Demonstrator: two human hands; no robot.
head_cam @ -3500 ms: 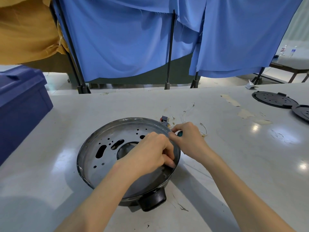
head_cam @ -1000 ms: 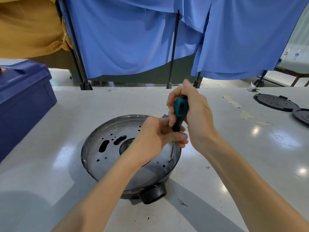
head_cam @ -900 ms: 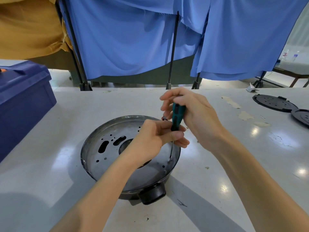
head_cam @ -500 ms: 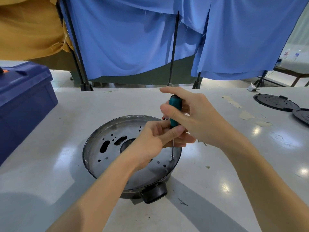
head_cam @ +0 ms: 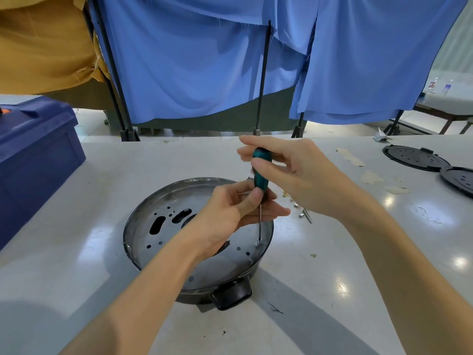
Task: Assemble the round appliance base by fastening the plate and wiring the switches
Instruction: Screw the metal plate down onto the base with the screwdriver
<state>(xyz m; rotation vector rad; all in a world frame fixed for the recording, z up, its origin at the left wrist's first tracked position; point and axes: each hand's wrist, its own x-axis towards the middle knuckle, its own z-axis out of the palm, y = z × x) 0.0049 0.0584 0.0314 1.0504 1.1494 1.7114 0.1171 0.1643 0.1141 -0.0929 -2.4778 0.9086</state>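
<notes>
The round appliance base (head_cam: 143,224) lies on the white table, open side up, with a perforated metal plate (head_cam: 163,234) inside and a black handle (head_cam: 231,294) at its near edge. A teal-handled screwdriver (head_cam: 261,170) stands upright, its tip on a screw (head_cam: 259,242) at the plate's right rim. My right hand (head_cam: 294,172) pinches the handle near its top between thumb and fingers. My left hand (head_cam: 235,213) reaches over the plate and pinches the lower handle and shaft.
Loose screws and small metal parts (head_cam: 304,213) lie on the table right of the base. Two black round plates (head_cam: 414,158) sit at the far right. A dark blue box (head_cam: 33,155) stands at the left. Blue cloth screens (head_cam: 204,60) hang behind the table.
My right hand picked up the screwdriver from the table and set its tip on the screw. Over the last second its fingers shifted around the handle while my left hand steadied the shaft.
</notes>
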